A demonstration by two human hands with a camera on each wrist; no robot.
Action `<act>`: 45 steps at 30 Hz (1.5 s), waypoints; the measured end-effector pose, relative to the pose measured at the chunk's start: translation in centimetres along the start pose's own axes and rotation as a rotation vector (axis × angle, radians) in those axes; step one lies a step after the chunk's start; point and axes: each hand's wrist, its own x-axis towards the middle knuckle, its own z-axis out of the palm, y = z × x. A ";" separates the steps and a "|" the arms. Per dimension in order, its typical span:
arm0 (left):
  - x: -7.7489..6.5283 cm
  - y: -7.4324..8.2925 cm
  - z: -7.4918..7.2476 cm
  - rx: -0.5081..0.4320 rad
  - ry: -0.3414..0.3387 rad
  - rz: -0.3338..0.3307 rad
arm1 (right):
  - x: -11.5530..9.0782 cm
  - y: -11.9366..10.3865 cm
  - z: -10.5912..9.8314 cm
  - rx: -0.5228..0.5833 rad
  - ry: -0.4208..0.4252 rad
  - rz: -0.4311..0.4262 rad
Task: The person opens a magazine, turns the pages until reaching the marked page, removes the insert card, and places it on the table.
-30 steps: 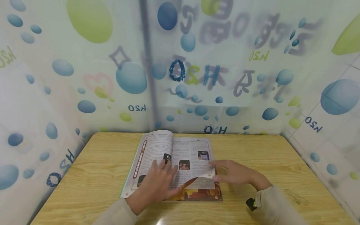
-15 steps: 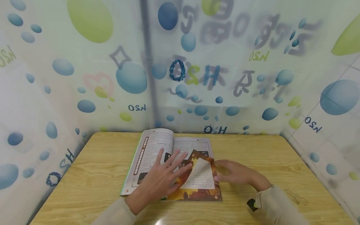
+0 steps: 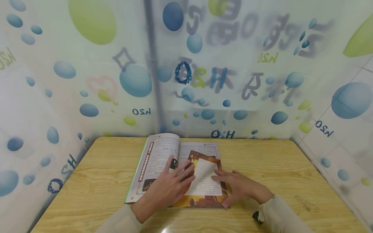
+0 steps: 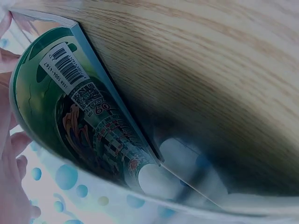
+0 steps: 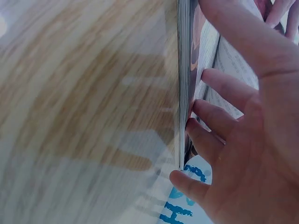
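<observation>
An open magazine lies on the table, its left side bulging up near the spine. A brown-bordered page on the right side is bent over toward the upper left. My left hand lies across the left page, fingers spread and their tips at the curled page's left edge. My right hand is at the magazine's right edge, fingertips on the white text panel and thumb by the lower corner. In the right wrist view, the right hand's fingers touch along the page edges. The left wrist view shows the green back cover with its barcode.
The wooden table extends around the magazine, with a faint dark mark on the right. A translucent curtain printed with blue and green drops encloses the back and sides. A dark wrist device sits by the right sleeve.
The page has curled further over toward the upper left, showing its brown-bordered side. My left hand's fingers moved right toward it. My right hand shifted left onto the page and its fingers spread.
</observation>
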 end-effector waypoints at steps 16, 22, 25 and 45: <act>0.4 0.3 -0.1 0.054 -0.094 0.055 | 0.0 -0.1 0.2 -0.009 0.018 -0.002; 0.4 0.2 -0.1 0.039 -0.080 -0.006 | 0.0 0.1 0.4 -0.029 0.032 -0.008; 0.5 0.2 0.0 0.030 -0.076 -0.048 | 0.0 0.2 0.4 -0.038 0.034 -0.005; 0.1 0.2 0.0 0.070 -0.202 -0.151 | 0.1 0.3 0.6 -0.028 0.020 0.012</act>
